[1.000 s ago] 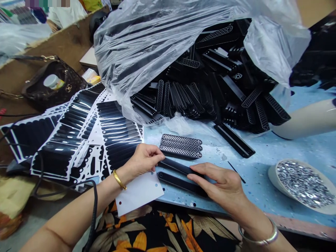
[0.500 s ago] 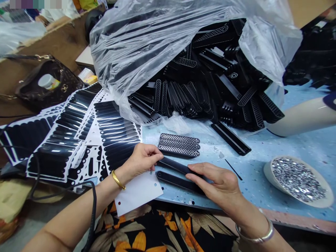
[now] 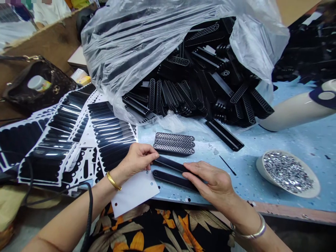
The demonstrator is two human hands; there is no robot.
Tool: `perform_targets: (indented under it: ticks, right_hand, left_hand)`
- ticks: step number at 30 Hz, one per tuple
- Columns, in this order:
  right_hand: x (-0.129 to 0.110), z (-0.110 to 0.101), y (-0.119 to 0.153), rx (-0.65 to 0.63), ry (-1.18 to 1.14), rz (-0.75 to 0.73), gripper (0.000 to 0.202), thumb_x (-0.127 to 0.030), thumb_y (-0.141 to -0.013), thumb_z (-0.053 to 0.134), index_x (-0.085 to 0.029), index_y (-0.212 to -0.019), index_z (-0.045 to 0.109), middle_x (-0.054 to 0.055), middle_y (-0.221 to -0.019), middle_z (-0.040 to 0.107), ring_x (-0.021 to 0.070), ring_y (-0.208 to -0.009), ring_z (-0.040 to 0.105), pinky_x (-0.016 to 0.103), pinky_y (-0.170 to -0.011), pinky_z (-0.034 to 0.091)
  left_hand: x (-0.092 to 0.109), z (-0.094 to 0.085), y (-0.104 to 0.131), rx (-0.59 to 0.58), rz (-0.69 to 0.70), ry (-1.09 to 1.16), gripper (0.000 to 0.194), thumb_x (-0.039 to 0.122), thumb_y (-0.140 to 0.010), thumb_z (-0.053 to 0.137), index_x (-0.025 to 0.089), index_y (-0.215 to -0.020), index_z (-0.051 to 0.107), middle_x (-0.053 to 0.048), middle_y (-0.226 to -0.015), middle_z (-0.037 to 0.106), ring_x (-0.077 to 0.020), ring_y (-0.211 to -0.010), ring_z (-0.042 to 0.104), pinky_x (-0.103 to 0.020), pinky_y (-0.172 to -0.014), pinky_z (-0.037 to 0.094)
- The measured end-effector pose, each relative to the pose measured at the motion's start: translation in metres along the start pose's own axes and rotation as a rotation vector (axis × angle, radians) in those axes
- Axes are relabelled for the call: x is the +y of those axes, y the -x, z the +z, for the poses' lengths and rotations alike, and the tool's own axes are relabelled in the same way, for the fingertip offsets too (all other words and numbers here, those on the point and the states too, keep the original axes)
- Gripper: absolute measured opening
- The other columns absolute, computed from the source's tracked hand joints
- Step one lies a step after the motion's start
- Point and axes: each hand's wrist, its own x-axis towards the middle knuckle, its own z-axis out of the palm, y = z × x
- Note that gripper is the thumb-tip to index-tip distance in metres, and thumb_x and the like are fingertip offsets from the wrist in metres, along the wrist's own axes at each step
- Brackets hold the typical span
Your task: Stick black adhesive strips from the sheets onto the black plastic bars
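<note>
My left hand (image 3: pixel 139 159) is closed in a pinch at the left end of a long, narrow black plastic bar (image 3: pixel 170 164). Thumb and fingers of my right hand (image 3: pixel 215 180) grip the same bar near its other end, which they partly hide. A second smooth black bar (image 3: pixel 170 179) with a small round hole lies just below it, its right end under my right hand. Behind them, three bars with a lattice pattern (image 3: pixel 173 143) lie side by side. A white sheet with punched holes (image 3: pixel 135 196) rests beneath my left wrist.
A clear plastic bag (image 3: pixel 126 45) spills a heap of black parts (image 3: pixel 183 92) across the back. Sheets of black strips (image 3: pixel 111 134) cover the left. To the right stand a bowl of small metal pieces (image 3: pixel 288 171) and a white cylindrical object (image 3: pixel 296 110). One black part (image 3: pixel 224 134) lies apart.
The view has shifted, so most things appear a little further left. Both hands keep the same hold on the upper bar, with hardly any movement against the table.
</note>
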Motion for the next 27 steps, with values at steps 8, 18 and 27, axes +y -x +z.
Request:
perform_targets:
  ticks: [8, 18, 27]
  right_hand:
    - [0.0054, 0.0015, 0.0046, -0.002, -0.015, 0.014, 0.018, -0.021, -0.090, 0.063, -0.022, -0.105, 0.073, 0.003, -0.083, 0.076, 0.0153, -0.072, 0.070, 0.027, -0.066, 0.058]
    - [0.0033, 0.0010, 0.0096, -0.035, 0.033, -0.065, 0.029, -0.015, -0.093, 0.058, -0.023, -0.120, 0.066, 0.006, -0.098, 0.075, 0.0184, -0.085, 0.069, 0.034, -0.074, 0.058]
    - [0.0049, -0.0024, 0.0097, -0.061, 0.060, -0.069, 0.027, -0.016, -0.094, 0.058, -0.022, -0.119, 0.065, 0.006, -0.099, 0.075, 0.0179, -0.087, 0.069, 0.034, -0.076, 0.058]
  left_hand:
    - [0.0012, 0.0005, 0.0019, -0.010, 0.020, -0.001, 0.014, 0.023, -0.073, 0.064, 0.010, -0.067, 0.066, 0.004, -0.042, 0.053, -0.0058, -0.033, 0.050, -0.011, -0.032, 0.036]
    - [0.0020, 0.0015, 0.0019, 0.007, 0.009, 0.012, 0.015, 0.023, -0.072, 0.065, 0.011, -0.065, 0.066, 0.004, -0.041, 0.052, -0.0059, -0.033, 0.049, -0.011, -0.032, 0.035]
    - [0.0030, 0.0012, 0.0020, 0.009, 0.001, 0.005, 0.014, 0.023, -0.072, 0.065, 0.010, -0.065, 0.066, 0.004, -0.040, 0.053, -0.0061, -0.032, 0.049, -0.012, -0.032, 0.035]
